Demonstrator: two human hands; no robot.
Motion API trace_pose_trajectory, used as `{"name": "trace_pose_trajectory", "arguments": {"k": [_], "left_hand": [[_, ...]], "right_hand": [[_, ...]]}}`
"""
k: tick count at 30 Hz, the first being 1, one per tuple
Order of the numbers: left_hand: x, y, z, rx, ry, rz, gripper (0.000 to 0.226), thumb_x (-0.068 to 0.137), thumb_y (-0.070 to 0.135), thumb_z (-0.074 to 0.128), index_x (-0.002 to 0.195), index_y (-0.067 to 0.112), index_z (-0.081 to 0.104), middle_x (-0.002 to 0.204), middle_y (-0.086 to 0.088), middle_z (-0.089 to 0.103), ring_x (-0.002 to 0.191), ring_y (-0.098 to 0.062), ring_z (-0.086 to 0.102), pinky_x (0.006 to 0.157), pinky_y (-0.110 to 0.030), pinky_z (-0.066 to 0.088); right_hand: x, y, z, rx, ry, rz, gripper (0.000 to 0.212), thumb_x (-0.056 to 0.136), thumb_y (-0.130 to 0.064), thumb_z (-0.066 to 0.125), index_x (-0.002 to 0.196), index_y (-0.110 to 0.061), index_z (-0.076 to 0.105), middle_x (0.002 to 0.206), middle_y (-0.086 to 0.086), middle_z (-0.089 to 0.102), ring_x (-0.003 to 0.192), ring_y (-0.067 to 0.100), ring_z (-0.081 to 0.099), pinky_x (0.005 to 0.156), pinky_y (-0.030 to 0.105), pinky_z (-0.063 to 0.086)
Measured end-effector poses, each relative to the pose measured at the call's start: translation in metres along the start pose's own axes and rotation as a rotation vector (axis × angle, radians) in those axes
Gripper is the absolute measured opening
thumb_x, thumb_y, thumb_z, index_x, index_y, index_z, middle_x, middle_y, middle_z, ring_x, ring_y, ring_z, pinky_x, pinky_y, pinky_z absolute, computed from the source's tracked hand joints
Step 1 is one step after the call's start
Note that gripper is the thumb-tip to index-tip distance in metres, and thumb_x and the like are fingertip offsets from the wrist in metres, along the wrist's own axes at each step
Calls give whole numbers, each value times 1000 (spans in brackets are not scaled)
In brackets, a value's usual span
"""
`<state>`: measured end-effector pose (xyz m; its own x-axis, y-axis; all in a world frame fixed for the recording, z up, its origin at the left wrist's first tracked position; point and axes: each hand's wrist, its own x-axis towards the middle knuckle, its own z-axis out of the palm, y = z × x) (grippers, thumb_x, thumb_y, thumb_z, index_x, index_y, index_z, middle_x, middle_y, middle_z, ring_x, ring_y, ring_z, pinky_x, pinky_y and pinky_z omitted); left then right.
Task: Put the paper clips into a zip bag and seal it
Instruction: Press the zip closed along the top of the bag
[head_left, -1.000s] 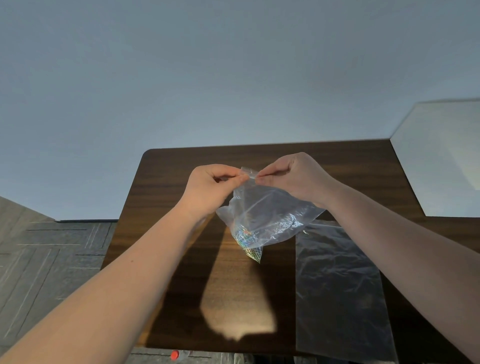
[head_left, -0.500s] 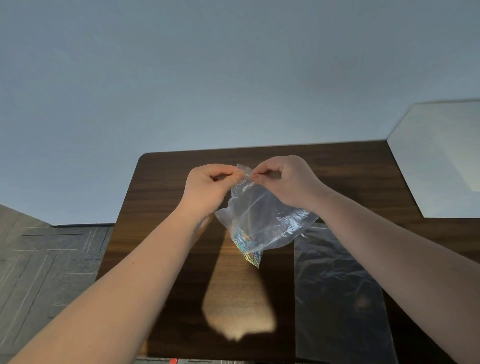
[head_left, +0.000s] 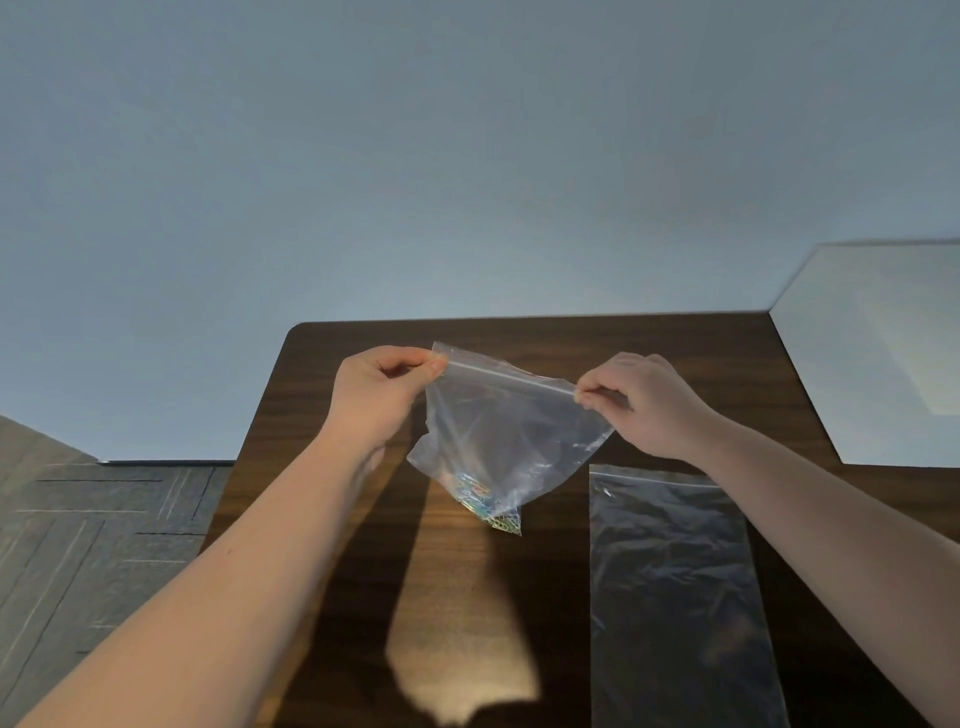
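I hold a clear zip bag (head_left: 511, 436) in the air above the dark wooden table (head_left: 597, 338). My left hand (head_left: 382, 395) pinches the left end of its zip strip, and my right hand (head_left: 644, 402) pinches the right end. The strip runs taut between the two hands. Several coloured paper clips (head_left: 488, 506) lie bunched in the bag's lowest corner, which hangs down towards the table.
Another clear plastic bag (head_left: 675, 587) lies flat on the table at the right. A pale panel (head_left: 883, 353) stands at the far right beside the table. Dark patterned floor (head_left: 93, 530) shows to the left of the table's edge.
My hands were close together at the middle of the bag's top; they have moved apart, the right one sliding right, so the zip strip now stretches out between them.
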<state>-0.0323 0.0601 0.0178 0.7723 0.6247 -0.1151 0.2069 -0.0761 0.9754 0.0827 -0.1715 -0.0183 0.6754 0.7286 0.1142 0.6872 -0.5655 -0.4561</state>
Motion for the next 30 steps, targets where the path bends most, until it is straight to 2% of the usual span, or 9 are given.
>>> {"name": "trace_pose_trajectory", "arguments": {"k": [4, 8, 13, 15, 17, 20, 23, 26, 30], "left_hand": [[4, -2, -5, 20, 18, 8, 5, 74, 14, 74, 77, 18, 73, 81, 1, 71, 76, -5, 64, 54, -5, 48], [6, -4, -8, 37, 10, 31, 4, 74, 16, 74, 75, 20, 72, 78, 3, 69, 74, -5, 62, 56, -6, 48], [9, -10, -16, 14, 37, 11, 6, 76, 18, 73, 81, 15, 71, 80, -2, 67, 75, -9, 60, 69, -18, 50], [13, -14, -27, -26, 54, -9, 9, 76, 21, 73, 83, 16, 71, 81, -3, 66, 79, -12, 59, 73, -23, 50], [14, -19, -34, -14, 37, -20, 15, 76, 23, 72, 88, 15, 71, 84, 0, 67, 80, -11, 59, 73, -21, 49], [10, -29, -31, -29, -7, -23, 27, 76, 21, 72, 102, 15, 68, 91, 1, 69, 84, -6, 63, 72, -14, 52], [14, -47, -30, -120, -170, -82, 51, 76, 14, 71, 124, 16, 54, 108, -3, 68, 99, -5, 63, 80, -10, 52], [25, -75, -35, 124, -350, -171, 72, 70, 30, 77, 132, 27, 43, 131, 6, 56, 121, -9, 49, 102, -31, 43], [37, -102, -29, 273, -440, -226, 68, 72, 34, 75, 131, 35, 40, 128, 21, 43, 122, -3, 37, 105, -34, 30]], "right_hand": [[-5, 8, -2, -13, 6, 26, 14, 90, -21, 60, 97, -14, 70, 87, -6, 64, 81, 6, 51, 78, 28, 45], [-5, 13, 0, -23, 20, 87, 23, 90, -32, 56, 84, -12, 67, 64, -14, 50, 59, 3, 50, 54, 15, 34], [-10, 18, 2, -38, 61, 150, 40, 82, -50, 49, 56, -20, 50, 50, -6, 46, 48, 7, 46, 50, 16, 32], [-17, 24, 4, 65, 111, 234, 39, 81, -49, 50, 68, -15, 62, 59, -2, 58, 53, 6, 52, 52, 14, 35], [-22, 31, 15, 208, 65, 329, 35, 86, -42, 55, 102, -12, 66, 87, -1, 68, 69, 4, 58, 60, 14, 42], [-25, 33, 49, 345, -229, 410, 65, 86, -37, 62, 142, -18, 34, 131, -4, 54, 98, 4, 57, 82, 21, 43], [-21, 31, 89, 493, -336, 502, 80, 85, -36, 66, 148, -25, 17, 148, -5, 37, 119, 9, 46, 96, 29, 42], [-9, 31, 121, 668, -287, 640, 78, 89, -37, 61, 148, -26, 13, 153, -4, 29, 120, 12, 45, 98, 34, 42], [12, 33, 146, 836, -305, 774, 76, 89, -42, 58, 148, -26, 13, 155, -3, 24, 136, 21, 32, 111, 46, 30]]}}
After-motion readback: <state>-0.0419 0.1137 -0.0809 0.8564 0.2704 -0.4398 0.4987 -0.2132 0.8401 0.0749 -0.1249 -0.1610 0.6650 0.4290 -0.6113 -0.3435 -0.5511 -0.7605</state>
